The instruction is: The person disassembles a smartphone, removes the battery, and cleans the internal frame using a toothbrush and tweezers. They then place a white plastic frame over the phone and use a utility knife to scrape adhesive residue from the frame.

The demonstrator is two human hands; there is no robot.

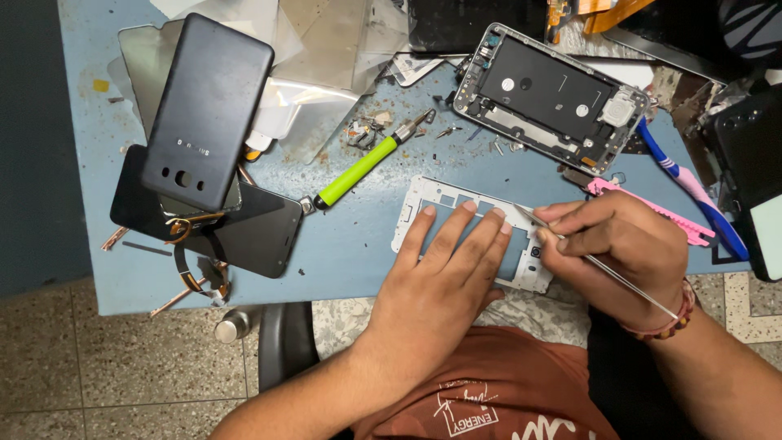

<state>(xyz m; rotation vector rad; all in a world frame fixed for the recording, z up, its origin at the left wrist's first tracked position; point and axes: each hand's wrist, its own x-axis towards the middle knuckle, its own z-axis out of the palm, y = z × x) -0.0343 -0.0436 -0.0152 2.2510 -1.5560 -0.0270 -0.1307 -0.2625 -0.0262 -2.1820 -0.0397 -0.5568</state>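
Directly beneath left fingers (468, 224): white frame (423, 195).

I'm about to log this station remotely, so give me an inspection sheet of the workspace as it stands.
Surface: blue table, scuffed, with small screws and debris.
Job's things: white phone mid-frame lying flat; metal tweezers with tips at its right edge.
Clutter: dark back cover, opened phone chassis, green-handled screwdriver, pink tool, blue-handled tool, clear film sheets.
Grippers: left hand flat on the mid-frame; right hand pinching the tweezers.
Cables: orange flex ribbon at top edge.
Surroundings: speckled tiled floor.
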